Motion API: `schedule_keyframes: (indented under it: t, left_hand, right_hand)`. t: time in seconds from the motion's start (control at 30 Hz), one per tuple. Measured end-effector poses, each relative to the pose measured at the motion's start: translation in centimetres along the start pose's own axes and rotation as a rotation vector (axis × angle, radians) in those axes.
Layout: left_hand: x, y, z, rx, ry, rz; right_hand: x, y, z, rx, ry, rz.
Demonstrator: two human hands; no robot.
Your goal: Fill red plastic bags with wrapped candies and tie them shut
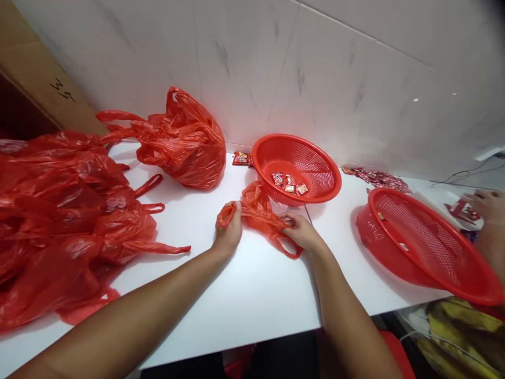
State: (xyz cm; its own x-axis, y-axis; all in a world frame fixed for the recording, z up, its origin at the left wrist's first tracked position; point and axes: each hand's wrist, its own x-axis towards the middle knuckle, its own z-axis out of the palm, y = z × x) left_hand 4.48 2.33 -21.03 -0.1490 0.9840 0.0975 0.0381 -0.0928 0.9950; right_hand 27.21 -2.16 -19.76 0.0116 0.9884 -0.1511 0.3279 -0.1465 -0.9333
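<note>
A thin red plastic bag (258, 210) with loop handles is stretched between my two hands above the white table. My left hand (229, 230) is closed around one handle, whose loop sticks out of the fist. On the other side, my right hand (300, 230) pinches the bag near its second handle, which hangs down by the fingers. Just behind the bag stands a red perforated basket (335, 184) with several small wrapped packets (290, 180) on its floor. What the bag contains, if anything, is hidden.
Filled red bags (79, 210) crowd the left side, and another full bag (189, 142) stands by the wall. A cardboard box (43, 68) is behind them. At right sits a second red basket (426, 242), with another person's hand (489, 210) beyond it. Packets (379, 179) lie along the wall.
</note>
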Motion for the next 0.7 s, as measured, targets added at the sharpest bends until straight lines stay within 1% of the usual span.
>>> schedule_keyframes:
  t: [0.07,0.13,0.2,0.23,0.27,0.3,0.33,0.37,0.4,0.43,0.47,0.5,0.53,0.6,0.67,0.7]
  left_hand:
    - [0.9,0.2,0.1,-0.026,0.083,-0.029]
    - [1.6,0.3,0.0,-0.043,0.140,0.034]
    - [1.6,0.3,-0.6,-0.018,0.221,0.174]
    - [1.2,0.2,-1.0,0.017,0.231,0.277]
    - [0.4,0.1,-1.4,0.061,0.186,0.404]
    - [-0.6,0.1,-1.8,0.107,0.066,0.541]
    - [-1.9,0.2,-2.2,0.153,-0.131,0.672]
    - [-3.3,0.5,-2.3,0.193,-0.380,0.789]
    - [-4.6,0.9,-2.2,0.228,-0.639,0.866]
    - [-5.7,1.3,-1.9,0.263,-0.857,0.904]
    - [-6.5,1.8,-1.4,0.302,-0.989,0.920]
    - [-6.8,2.3,-0.8,0.346,-1.010,0.919]
    - [-6.7,2.6,-0.2,0.406,-0.962,0.905]
    - [-5.1,2.6,0.5,0.581,-0.732,0.811]
    - [-2.7,1.8,0.4,0.738,-0.510,0.624]
    - [-1.5,1.2,0.1,0.775,-0.429,0.533]
  right_hand:
    - [0.4,0.3,-0.1,0.007,0.077,0.005]
    - [0.7,0.5,-0.4,-0.004,0.109,-0.010]
    - [0.8,0.6,-0.8,-0.018,0.131,-0.021]
    - [0.9,0.6,-1.0,-0.025,0.142,-0.019]
    - [0.8,0.7,-1.1,-0.031,0.155,-0.015]
    - [0.8,0.7,-1.2,-0.036,0.167,-0.010]
    - [0.7,0.7,-1.3,-0.039,0.179,-0.008]
    - [0.7,0.7,-1.2,-0.040,0.187,-0.009]
    - [0.5,0.7,-1.2,-0.039,0.189,-0.016]
    - [0.4,0.6,-1.0,-0.036,0.183,-0.029]
    - [0.3,0.5,-0.9,-0.032,0.168,-0.046]
    - [0.1,0.3,-0.7,-0.030,0.148,-0.065]
    - [0.0,0.2,-0.5,-0.029,0.125,-0.085]
    - [-0.1,0.0,-0.2,-0.039,0.091,-0.121]
    - [0.0,-0.1,-0.1,-0.067,0.101,-0.159]
    - [0.1,-0.1,-0.1,-0.081,0.120,-0.176]
